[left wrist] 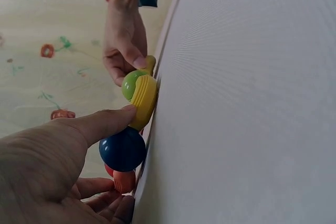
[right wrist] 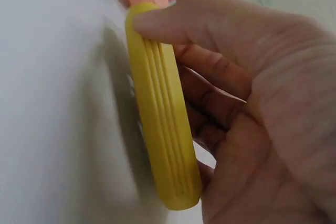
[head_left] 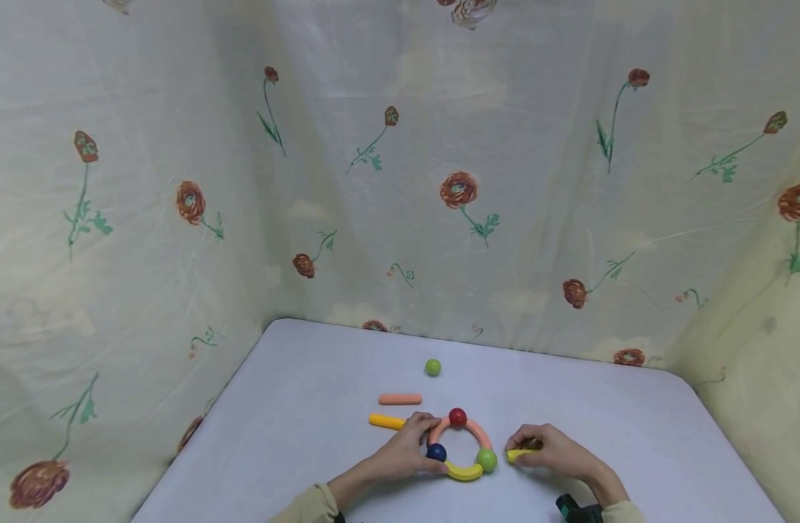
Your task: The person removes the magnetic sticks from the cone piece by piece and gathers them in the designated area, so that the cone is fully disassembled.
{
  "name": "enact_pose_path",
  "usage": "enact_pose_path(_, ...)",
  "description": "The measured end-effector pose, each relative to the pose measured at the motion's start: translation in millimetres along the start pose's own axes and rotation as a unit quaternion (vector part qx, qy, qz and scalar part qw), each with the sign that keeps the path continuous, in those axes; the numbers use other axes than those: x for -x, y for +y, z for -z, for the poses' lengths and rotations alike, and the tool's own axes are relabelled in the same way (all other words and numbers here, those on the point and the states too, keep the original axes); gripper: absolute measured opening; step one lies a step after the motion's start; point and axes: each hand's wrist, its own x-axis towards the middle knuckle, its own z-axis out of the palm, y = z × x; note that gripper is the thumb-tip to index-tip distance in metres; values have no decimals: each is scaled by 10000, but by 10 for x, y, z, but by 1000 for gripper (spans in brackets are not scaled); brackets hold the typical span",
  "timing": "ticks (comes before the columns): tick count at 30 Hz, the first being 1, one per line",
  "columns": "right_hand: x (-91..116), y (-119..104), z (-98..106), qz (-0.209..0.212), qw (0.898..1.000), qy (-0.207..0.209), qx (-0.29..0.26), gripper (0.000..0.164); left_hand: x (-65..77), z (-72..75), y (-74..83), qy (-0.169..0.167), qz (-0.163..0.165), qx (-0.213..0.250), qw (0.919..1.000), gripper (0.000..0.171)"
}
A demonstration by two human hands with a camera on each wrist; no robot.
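Note:
A ring (head_left: 480, 431) of curved rods and balls lies on the table: two salmon curves, one yellow curve (left wrist: 144, 103), a red ball (head_left: 457, 417), a dark blue ball (left wrist: 123, 149) and a green ball (head_left: 486, 459). My left hand (head_left: 409, 449) grips its left side, thumb on the yellow curve and fingers by a salmon one, with the blue ball between. To the right, my right hand (head_left: 560, 452) pinches a yellow ribbed rod (right wrist: 163, 114) between thumb and fingers. One end of that rod points toward the green ball; in the head view a small gap separates them.
Behind my left hand lie a straight orange-yellow rod (head_left: 385, 420) and a straight salmon rod (head_left: 400, 399). Farther back sits a loose green ball (head_left: 433, 367). Flower-printed curtains (head_left: 400, 218) surround the white table (head_left: 308, 378) at the back and sides.

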Motion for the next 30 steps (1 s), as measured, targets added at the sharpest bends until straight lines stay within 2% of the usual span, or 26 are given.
enact_pose_path(7,55,164,380,-355,9941,958,370,28,-5,-2,-19,-2,22,-65,10000,86)
enact_pose_path(12,26,309,569,-305,9798,1835,741,23,-3,-4,-30,-36,34,15,10000,86)
enact_pose_path(15,-13,394,606,-200,9709,2184,964,21,-1,-6,-33,-60,38,80,9999,86)
enact_pose_path(18,-64,480,604,-484,9676,2279,975,20,-8,-16,-32,-67,52,82,9999,86)
enact_pose_path(23,-108,609,594,-1111,9666,2161,810,25,-5,-29,-13,-85,52,130,9999,85)
enact_pose_path(27,-118,627,604,-1035,9697,2089,731,36,10,-2,-3,-124,19,151,9998,86)
enact_pose_path(30,-104,528,592,-932,9711,2096,667,50,15,70,-16,-199,102,215,9995,80)
